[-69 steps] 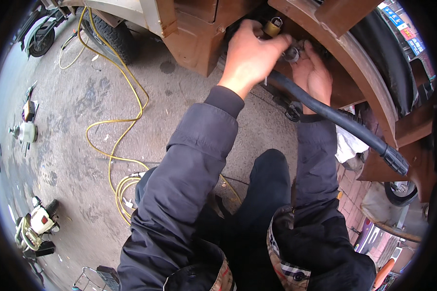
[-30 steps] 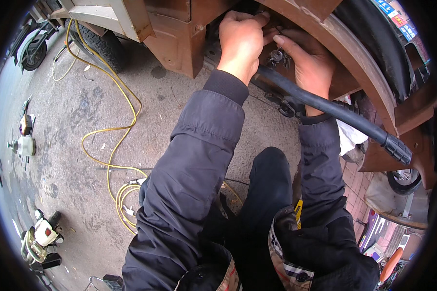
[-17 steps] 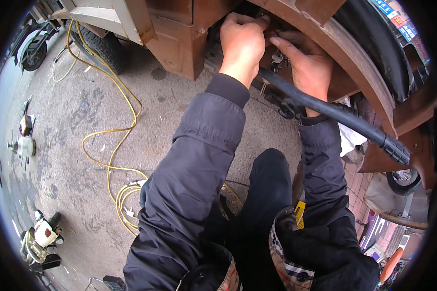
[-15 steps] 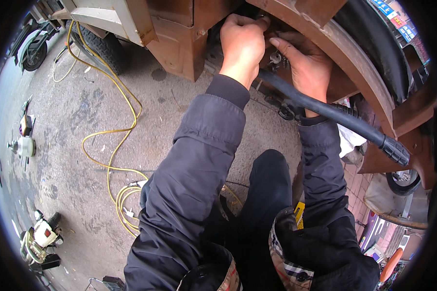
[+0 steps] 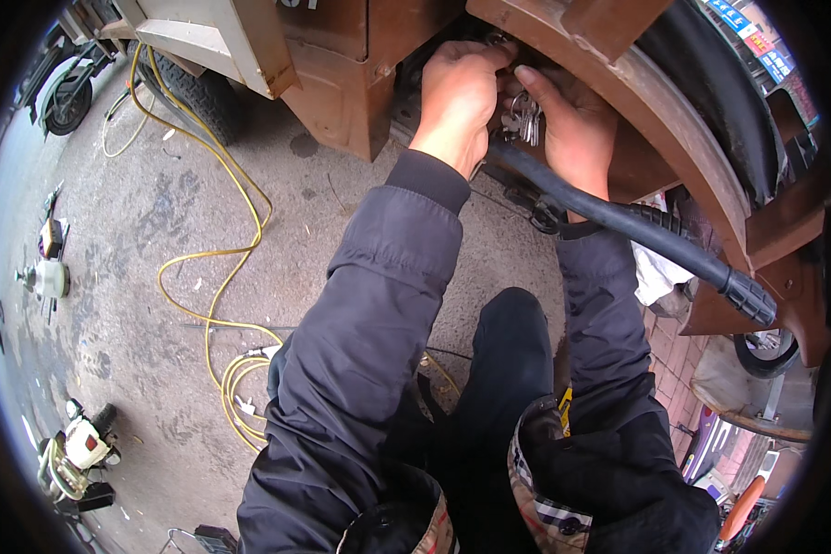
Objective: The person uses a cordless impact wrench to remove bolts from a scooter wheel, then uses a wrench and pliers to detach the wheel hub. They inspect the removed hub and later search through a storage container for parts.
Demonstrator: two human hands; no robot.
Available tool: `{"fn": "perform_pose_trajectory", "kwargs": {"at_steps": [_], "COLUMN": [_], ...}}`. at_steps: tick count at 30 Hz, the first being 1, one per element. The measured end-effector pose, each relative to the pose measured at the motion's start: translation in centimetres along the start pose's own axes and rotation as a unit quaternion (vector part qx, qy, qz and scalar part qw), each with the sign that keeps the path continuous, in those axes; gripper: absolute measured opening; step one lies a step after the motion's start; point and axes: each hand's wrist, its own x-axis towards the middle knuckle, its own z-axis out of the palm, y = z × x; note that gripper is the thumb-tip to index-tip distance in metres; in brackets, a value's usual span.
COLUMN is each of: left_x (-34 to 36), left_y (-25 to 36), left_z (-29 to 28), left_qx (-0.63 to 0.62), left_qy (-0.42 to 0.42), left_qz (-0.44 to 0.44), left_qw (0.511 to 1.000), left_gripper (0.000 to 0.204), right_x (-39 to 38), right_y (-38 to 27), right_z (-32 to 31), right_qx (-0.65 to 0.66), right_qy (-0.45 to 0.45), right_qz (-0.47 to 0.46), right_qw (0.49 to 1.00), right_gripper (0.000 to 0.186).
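Note:
My left hand [image 5: 457, 95] is closed at the underside of the brown metal vehicle body [image 5: 342, 102], its fingertips pinched in the dark recess. What they grip is hidden. Beside it my right hand [image 5: 577, 122] curls around a bunch of silver keys [image 5: 527, 120], its thumb raised along them and its other fingers mostly out of sight. The keys dangle between the two hands. A thick black hose [image 5: 609, 210] with a ribbed end passes just below the hands and across my right wrist.
A curved brown fender [image 5: 683, 120] arches over my right hand. On the ground at left lies a yellow cable [image 5: 210, 314], partly coiled near my leg. A tyre [image 5: 194, 92] stands under the vehicle. Scooters [image 5: 67, 103] and a white-and-red machine [image 5: 83, 448] are farther left.
My right hand has shifted slightly left and deeper under the fender, and more of the keys shows. The left hand has moved down a little, still closed.

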Motion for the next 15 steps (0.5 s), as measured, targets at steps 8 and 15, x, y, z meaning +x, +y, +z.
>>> {"fn": "perform_pose_trajectory", "kwargs": {"at_steps": [8,15], "left_x": [-1.2,-0.7], "left_y": [0.9,-0.4], "left_z": [-0.1,-1.3], "left_qx": [0.059,0.26], "left_qy": [-0.032,-0.006], "left_qz": [-0.052,0.09], "left_qw": [0.996,0.961], "left_gripper": [0.015,0.02], "right_x": [-2.2,-6.2], "right_y": [0.4,1.5], "right_z": [-2.1,-7.1], "right_qx": [0.035,0.083], "right_qy": [-0.003,0.0], "right_qz": [0.146,0.173], "right_qw": [0.989,0.981], "right_gripper": [0.017,0.02]}}
